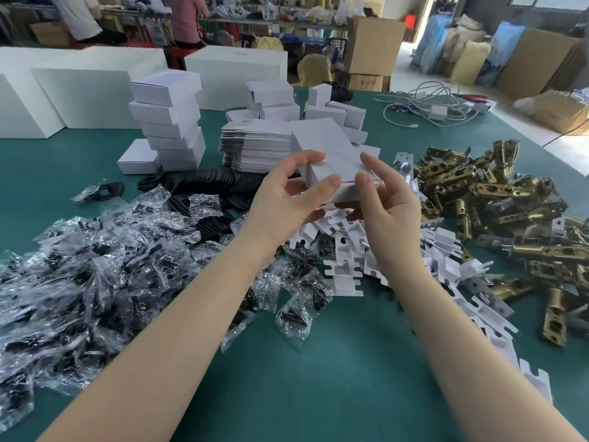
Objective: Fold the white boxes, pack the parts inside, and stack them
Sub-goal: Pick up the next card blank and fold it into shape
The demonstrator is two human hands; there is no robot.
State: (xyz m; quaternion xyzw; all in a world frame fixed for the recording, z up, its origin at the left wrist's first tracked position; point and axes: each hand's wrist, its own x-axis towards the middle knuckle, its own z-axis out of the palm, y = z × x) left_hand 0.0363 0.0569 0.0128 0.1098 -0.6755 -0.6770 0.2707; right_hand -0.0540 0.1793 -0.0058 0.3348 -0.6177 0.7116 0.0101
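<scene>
Two hands: left hand point(287, 193) & right hand point(387, 199) gripping closed white box point(331, 154), contents hidden

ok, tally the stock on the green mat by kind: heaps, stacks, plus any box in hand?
Bagged black parts heap: 1
Brass latch heap: 1
White insert heap: 1
Black plate heap: 1
Flat box blank stack: 1
White box, held by left hand and right hand: 1
Total: 6
</scene>
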